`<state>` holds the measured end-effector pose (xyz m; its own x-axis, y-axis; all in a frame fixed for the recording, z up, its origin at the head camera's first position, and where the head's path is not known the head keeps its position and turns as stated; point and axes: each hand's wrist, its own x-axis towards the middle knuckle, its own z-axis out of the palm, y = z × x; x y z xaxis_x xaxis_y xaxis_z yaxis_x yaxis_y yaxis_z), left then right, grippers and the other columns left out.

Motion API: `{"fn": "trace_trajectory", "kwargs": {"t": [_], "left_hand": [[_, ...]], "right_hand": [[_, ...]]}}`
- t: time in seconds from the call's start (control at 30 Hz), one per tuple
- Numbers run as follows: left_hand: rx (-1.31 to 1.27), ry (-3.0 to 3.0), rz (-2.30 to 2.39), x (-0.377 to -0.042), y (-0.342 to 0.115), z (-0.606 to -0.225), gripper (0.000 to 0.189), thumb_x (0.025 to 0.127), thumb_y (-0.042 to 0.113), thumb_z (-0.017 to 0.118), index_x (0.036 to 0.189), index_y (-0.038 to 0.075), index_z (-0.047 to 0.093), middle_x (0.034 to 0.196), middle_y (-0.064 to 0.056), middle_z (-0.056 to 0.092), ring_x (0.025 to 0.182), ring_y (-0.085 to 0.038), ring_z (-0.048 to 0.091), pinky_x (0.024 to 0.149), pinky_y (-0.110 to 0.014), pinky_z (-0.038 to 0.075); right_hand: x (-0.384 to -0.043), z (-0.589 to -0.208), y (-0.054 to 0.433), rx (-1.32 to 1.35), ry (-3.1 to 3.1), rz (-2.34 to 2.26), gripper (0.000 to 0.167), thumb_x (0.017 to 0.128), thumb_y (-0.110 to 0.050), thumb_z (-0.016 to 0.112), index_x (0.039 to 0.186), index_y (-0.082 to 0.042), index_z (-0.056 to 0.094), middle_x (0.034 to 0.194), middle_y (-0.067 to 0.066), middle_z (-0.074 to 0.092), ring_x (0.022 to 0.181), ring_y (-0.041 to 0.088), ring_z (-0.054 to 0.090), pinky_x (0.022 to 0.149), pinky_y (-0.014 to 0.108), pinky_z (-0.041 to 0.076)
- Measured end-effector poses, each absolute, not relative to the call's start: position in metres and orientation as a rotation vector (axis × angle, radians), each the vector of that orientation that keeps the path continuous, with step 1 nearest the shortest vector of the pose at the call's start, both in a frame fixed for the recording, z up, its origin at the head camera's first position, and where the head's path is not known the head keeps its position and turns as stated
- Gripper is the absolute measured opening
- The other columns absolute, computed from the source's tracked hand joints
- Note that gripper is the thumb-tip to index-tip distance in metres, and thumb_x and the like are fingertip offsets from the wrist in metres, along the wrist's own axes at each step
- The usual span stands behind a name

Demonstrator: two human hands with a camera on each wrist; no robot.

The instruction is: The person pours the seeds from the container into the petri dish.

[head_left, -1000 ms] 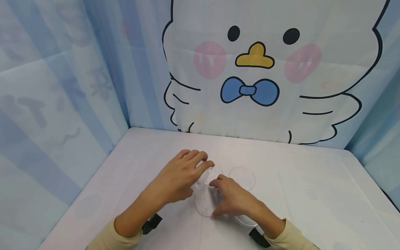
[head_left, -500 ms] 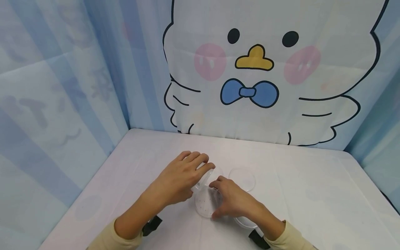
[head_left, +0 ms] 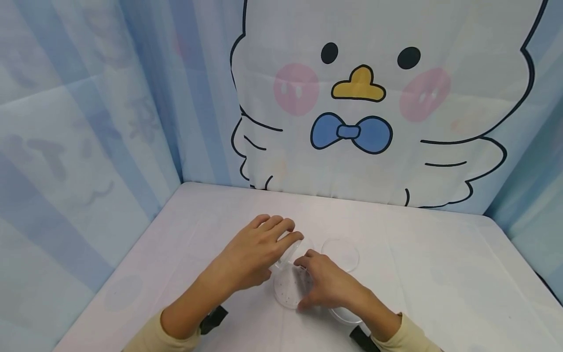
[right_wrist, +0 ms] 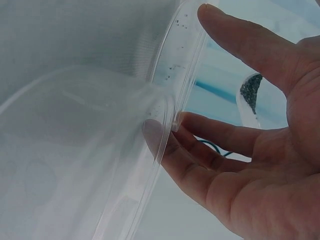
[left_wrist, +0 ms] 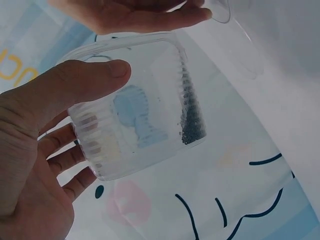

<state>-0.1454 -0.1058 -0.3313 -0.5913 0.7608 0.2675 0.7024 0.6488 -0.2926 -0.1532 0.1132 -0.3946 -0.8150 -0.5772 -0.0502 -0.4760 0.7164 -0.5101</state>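
My left hand (head_left: 259, 252) grips a clear ribbed plastic container (left_wrist: 145, 155), its thumb across one face and fingers behind. The container is tilted, and small dark grains (left_wrist: 193, 122) are heaped along one side of it. Just beside it, my right hand (head_left: 327, 281) holds the rim of a clear petri dish (head_left: 288, 289) between thumb and fingers. Dark specks lie scattered in that dish, and some show near its wall in the right wrist view. In the head view the left hand covers much of the container.
Behind the right hand a clear round lid or dish (head_left: 340, 254) lies on the white-covered table (head_left: 440, 283). Partly under the right wrist sits another clear dish (head_left: 346, 317). A printed curtain (head_left: 281, 161) stands along the table's back edge, with blue-striped cloth (head_left: 88, 146) at the left.
Both hands keep their grips and places, with the container still tilted beside the dish. The head view has tipped slightly upward, so everything sits a little lower in it.
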Motion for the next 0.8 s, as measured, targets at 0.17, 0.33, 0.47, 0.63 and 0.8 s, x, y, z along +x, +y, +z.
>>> {"fn": "trace_trajectory", "kwargs": {"t": [0.17,0.33,0.47,0.63,0.8], "left_hand": [[-1.157,-2.499,0.230,-0.1467,-0.1042,-0.3297,0.095,0.058,0.030,0.103,0.141,0.022,0.056,0.136,0.001,0.056,0.129,-0.020,0.053,0.112,-0.039,0.045],[-1.164,-2.501,0.233,-0.1467,-0.1030,-0.3288,0.095,0.060,0.031,0.103,0.142,0.022,0.056,0.137,0.002,0.056,0.129,-0.019,0.053,0.113,-0.039,0.045],[-1.163,-2.508,0.233,-0.1451,-0.1033,-0.3288,0.095,0.060,0.032,0.103,0.142,0.022,0.056,0.137,0.002,0.056,0.129,-0.019,0.054,0.113,-0.039,0.045],[-1.155,-2.511,0.235,-0.1434,-0.1034,-0.3288,0.094,0.061,0.031,0.102,0.142,0.023,0.056,0.136,0.002,0.056,0.129,-0.019,0.054,0.113,-0.038,0.045],[-1.164,-2.511,0.243,-0.1416,-0.1033,-0.3298,0.094,0.060,0.033,0.102,0.141,0.023,0.056,0.135,0.003,0.056,0.128,-0.018,0.054,0.112,-0.038,0.046]], "right_hand": [[-0.1550,-0.3924,0.1138,-0.845,2.725,-0.716,0.084,0.056,-0.023,0.102,0.126,0.005,0.067,0.109,0.009,0.064,0.098,0.021,0.060,0.088,0.042,0.055],[-0.1548,-0.3922,0.1146,-0.847,2.728,-0.727,0.083,0.056,-0.023,0.102,0.126,0.005,0.067,0.109,0.008,0.064,0.099,0.022,0.061,0.088,0.040,0.055],[-0.1539,-0.3933,0.1144,-0.854,2.722,-0.736,0.083,0.057,-0.024,0.102,0.126,0.005,0.067,0.110,0.006,0.063,0.100,0.021,0.061,0.088,0.039,0.055],[-0.1528,-0.3943,0.1136,-0.857,2.721,-0.733,0.084,0.057,-0.026,0.101,0.127,0.004,0.067,0.110,0.005,0.063,0.100,0.021,0.061,0.089,0.038,0.055],[-0.1503,-0.3954,0.1144,-0.858,2.710,-0.727,0.084,0.058,-0.029,0.101,0.127,0.004,0.067,0.112,0.005,0.063,0.102,0.021,0.062,0.090,0.038,0.056]]}}
